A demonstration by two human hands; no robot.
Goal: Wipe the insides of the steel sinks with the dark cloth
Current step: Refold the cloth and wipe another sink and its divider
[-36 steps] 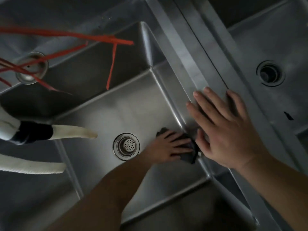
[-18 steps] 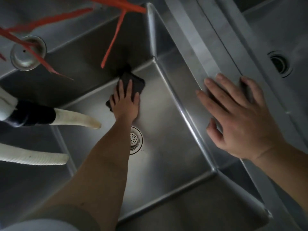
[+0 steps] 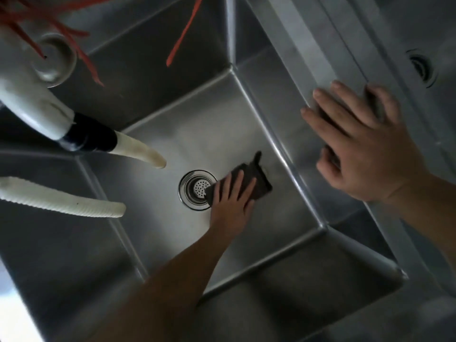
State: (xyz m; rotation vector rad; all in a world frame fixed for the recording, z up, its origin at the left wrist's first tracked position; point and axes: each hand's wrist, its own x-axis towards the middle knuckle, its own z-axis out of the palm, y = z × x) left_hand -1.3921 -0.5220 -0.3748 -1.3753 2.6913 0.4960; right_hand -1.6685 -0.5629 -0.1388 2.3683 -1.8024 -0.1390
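I look down into a deep steel sink (image 3: 249,114). My left hand (image 3: 233,201) reaches to its floor and presses flat on the dark cloth (image 3: 257,180), which lies just right of the round drain strainer (image 3: 196,190) and covers its right edge. My right hand (image 3: 362,141) rests palm down, fingers spread, on the steel divider rim (image 3: 291,60) to the right of the basin. It holds nothing. A second sink with its own drain (image 3: 420,69) lies beyond that rim at the upper right.
Two white hoses (image 3: 138,151) (image 3: 64,199) hang over the basin from the left, one with a black collar. Red plastic strips (image 3: 183,33) dangle at the top. A round steel fitting (image 3: 55,60) sits at the upper left.
My left hand has drawn the cloth from the far wall corner back across the floor to beside the drain. The right hand stays on the rim.
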